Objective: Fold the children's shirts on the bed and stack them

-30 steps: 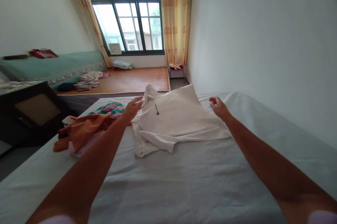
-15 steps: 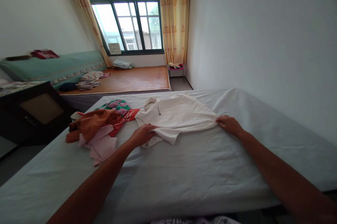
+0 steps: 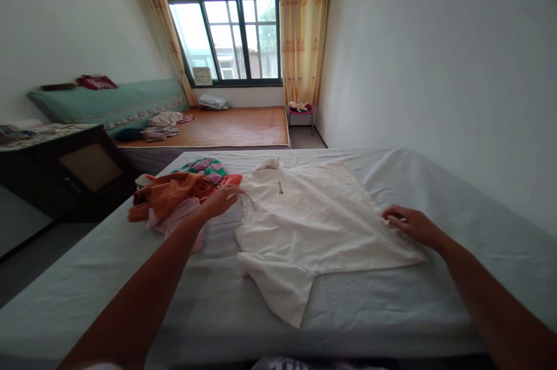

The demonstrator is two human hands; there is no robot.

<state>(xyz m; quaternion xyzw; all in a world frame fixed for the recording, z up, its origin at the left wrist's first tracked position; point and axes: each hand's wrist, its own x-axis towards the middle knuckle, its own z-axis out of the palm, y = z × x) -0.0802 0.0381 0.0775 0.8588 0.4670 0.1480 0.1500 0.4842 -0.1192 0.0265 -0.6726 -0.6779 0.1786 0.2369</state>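
Shirt [image 3: 313,219] between left and right fingers [image 3: 395,211]

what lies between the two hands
The white shirt, spread on the pale sheet, lies between left hand and right hand in the head view.

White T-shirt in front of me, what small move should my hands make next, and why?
Perhaps draw the hem gently away from the neckline with your right hand: creases cross the front of the T-shirt, your right hand is at the hem, and your left hand is by the neckline.
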